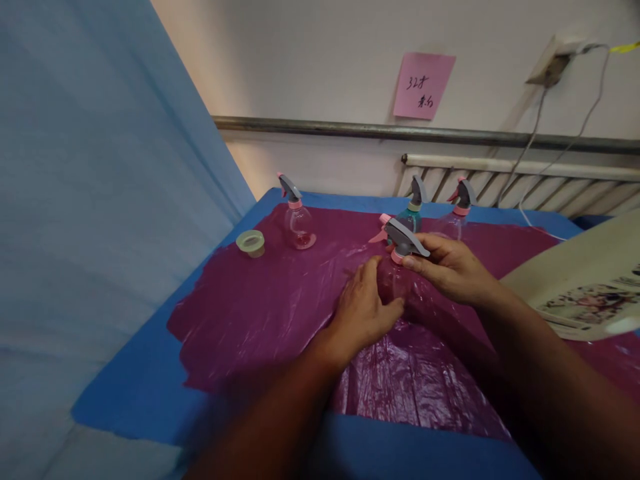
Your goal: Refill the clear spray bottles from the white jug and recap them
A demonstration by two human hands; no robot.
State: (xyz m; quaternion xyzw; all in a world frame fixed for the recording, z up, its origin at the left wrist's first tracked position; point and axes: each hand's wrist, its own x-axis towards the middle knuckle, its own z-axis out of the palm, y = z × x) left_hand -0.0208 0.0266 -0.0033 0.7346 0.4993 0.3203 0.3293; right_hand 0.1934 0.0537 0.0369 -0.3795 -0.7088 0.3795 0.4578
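A clear spray bottle [393,283] with a grey and pink trigger head [401,239] stands in front of me. My left hand [367,300] curves around its body from the left, the thumb toward me. My right hand [447,267] pinches the pink collar and the back of the head between thumb and fingers. The head sits on the bottle's neck; whether it is fully screwed on I cannot tell. Just behind are a teal spray bottle [413,220] and another clear one with a pink collar [453,223], both partly hidden.
Purple plastic sheeting [250,313] covers much of the blue table [125,393]. At the left stand a spray bottle [300,227] with some pink liquid and a pale green cup [251,243]. A large cream jug [585,287] is close on the right. A blue curtain [100,167] hangs left.
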